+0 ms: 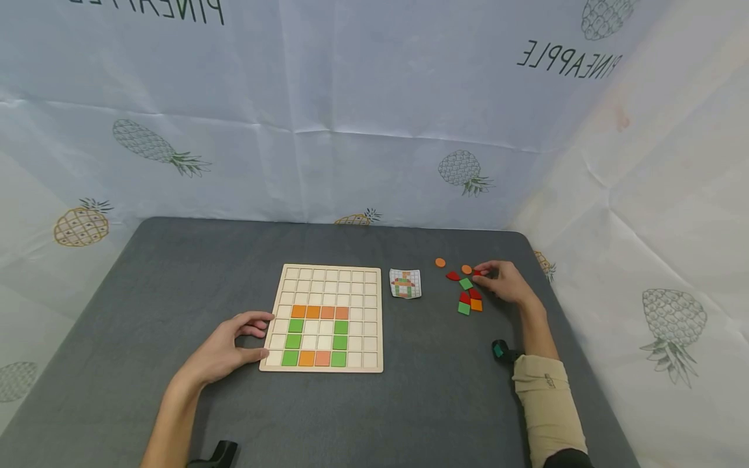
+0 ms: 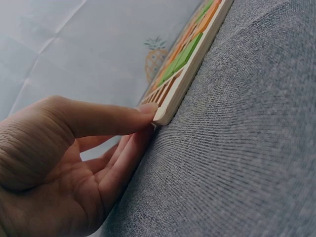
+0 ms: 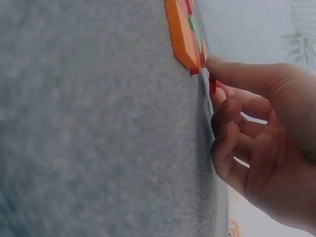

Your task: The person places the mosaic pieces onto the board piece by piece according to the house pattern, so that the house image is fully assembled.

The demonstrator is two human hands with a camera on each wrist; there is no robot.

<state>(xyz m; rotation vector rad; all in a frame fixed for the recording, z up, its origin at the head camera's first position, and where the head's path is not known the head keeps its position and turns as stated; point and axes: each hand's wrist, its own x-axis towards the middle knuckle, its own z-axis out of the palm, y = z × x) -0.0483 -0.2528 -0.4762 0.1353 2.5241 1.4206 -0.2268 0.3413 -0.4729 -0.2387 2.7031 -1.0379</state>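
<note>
A square wooden grid board (image 1: pixel 364 325) lies on the table, with orange and green square tiles set in some of its cells. My left hand (image 1: pixel 225 348) pinches the board's near left edge; in the left wrist view the thumb (image 2: pixel 113 118) lies over the corner, the other fingers against its side. At the right, my right hand (image 1: pixel 504 283) pinches a red tile (image 3: pixel 213 86) between thumb and fingers, its full outline hidden. Loose pieces lie beside that hand: orange discs (image 1: pixel 440 262), red pieces (image 1: pixel 453 276), green squares (image 1: pixel 463 309) and an orange square (image 1: pixel 476 305).
A small card (image 1: pixel 405 284) with a coloured grid pattern lies between the board and the loose pieces. The grey table (image 1: pixel 427 403) meets a pineapple-print cloth (image 1: pixel 374 175) behind. Dark wrist devices show by the left forearm (image 1: pixel 221 454) and right forearm (image 1: pixel 500 351).
</note>
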